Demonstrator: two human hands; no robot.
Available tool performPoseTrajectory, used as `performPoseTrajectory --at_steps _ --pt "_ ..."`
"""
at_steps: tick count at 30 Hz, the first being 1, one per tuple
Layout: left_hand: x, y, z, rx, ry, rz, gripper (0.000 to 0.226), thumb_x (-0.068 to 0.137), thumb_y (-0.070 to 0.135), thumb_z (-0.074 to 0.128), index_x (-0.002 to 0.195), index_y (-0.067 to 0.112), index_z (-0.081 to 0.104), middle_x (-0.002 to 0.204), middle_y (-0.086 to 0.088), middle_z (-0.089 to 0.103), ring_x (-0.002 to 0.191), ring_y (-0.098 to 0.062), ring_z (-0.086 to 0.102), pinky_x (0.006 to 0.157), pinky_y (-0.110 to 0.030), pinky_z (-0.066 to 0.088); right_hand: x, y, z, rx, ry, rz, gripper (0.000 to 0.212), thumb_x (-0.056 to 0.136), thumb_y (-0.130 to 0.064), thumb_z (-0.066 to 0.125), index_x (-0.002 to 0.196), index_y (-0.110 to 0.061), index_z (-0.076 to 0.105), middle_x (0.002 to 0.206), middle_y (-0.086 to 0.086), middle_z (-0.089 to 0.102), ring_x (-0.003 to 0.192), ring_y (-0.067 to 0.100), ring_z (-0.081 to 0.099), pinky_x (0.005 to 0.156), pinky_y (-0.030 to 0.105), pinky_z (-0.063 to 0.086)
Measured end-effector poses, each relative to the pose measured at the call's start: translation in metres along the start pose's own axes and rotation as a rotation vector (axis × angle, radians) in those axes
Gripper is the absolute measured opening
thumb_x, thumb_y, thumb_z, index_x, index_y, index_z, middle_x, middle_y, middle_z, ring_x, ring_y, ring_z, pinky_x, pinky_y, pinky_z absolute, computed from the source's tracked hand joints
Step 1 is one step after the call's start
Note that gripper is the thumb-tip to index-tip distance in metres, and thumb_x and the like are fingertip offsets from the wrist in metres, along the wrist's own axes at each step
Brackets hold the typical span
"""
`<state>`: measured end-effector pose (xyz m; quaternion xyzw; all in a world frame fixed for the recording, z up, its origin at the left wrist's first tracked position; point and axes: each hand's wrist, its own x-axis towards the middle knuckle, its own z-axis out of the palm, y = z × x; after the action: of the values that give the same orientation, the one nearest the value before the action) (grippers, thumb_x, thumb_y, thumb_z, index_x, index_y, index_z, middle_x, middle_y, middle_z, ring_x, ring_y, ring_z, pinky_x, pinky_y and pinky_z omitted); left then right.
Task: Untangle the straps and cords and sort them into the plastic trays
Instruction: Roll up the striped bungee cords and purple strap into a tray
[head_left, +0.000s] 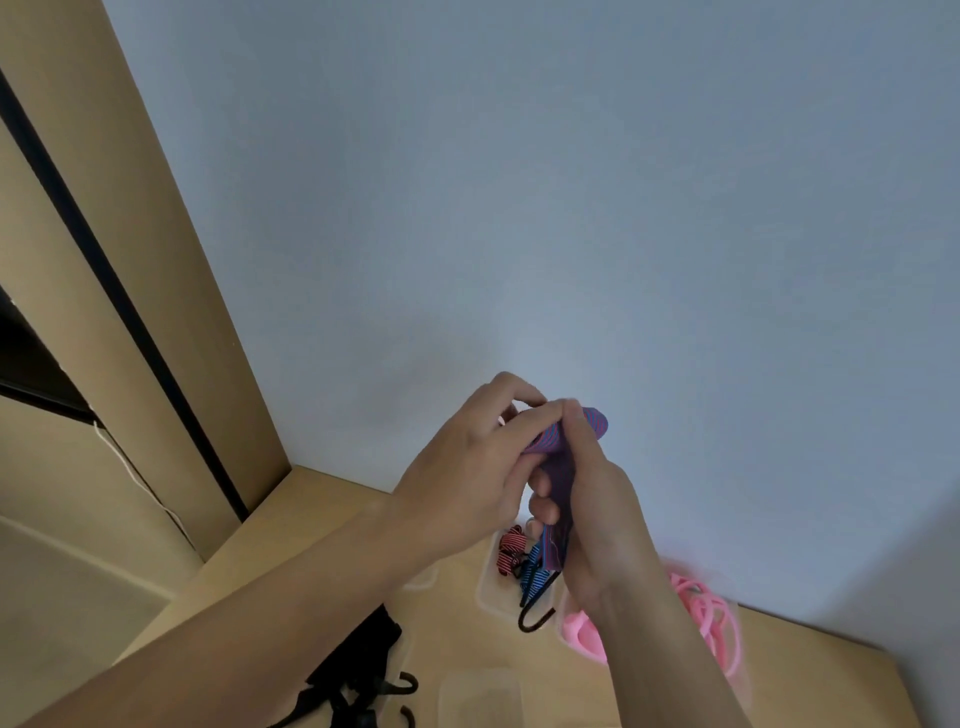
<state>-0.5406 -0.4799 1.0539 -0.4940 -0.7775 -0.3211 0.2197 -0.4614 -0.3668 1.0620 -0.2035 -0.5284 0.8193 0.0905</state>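
Desk (457, 639): striped cords (511, 558), pink cord (714, 618) look trayed.
Hands: your left hand (467, 478), right hand (597, 519) — both gripping purple strap (558, 478).
Remaining: black straps (358, 670), 7 o'clock.

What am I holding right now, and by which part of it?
A red-and-blue striped cord, held in both hands: the left hand pinches its folded top, the right hand grips it just below.

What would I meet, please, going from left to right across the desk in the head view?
Black straps → red striped cord → blue striped cord → pink cord. The left hand and right hand grip a purple striped strap.
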Motion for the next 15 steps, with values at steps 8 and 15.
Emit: performPoseTrajectory --at_steps 8,15 --pt "0.02 0.007 -0.024 -0.841 -0.346 -0.781 0.034 0.104 0.033 0.057 0.12 0.006 0.07 0.103 -0.009 0.067 0.082 -0.019 0.062 0.069 -0.031 0.057 -0.003 0.004 0.002 -0.244 0.034 -0.186 0.05 0.102 -0.044 0.047 0.076 -0.004 0.063 0.058 0.006 0.05 0.048 0.021 0.043 0.045 0.025 0.039" --pt "0.019 0.0 -0.027 -0.928 -0.328 -0.733 0.025 0.098 0.013 0.064 0.121 0.002 0.065 0.093 -0.006 0.066 0.077 -0.015 0.061 0.067 -0.022 0.051 -0.007 0.011 -0.007 -0.355 -0.038 -0.243 0.047 0.106 -0.038 0.042 0.089 -0.005 0.07 0.074 0.002 0.069 0.047 0.015 0.056 0.045 0.022 0.044"
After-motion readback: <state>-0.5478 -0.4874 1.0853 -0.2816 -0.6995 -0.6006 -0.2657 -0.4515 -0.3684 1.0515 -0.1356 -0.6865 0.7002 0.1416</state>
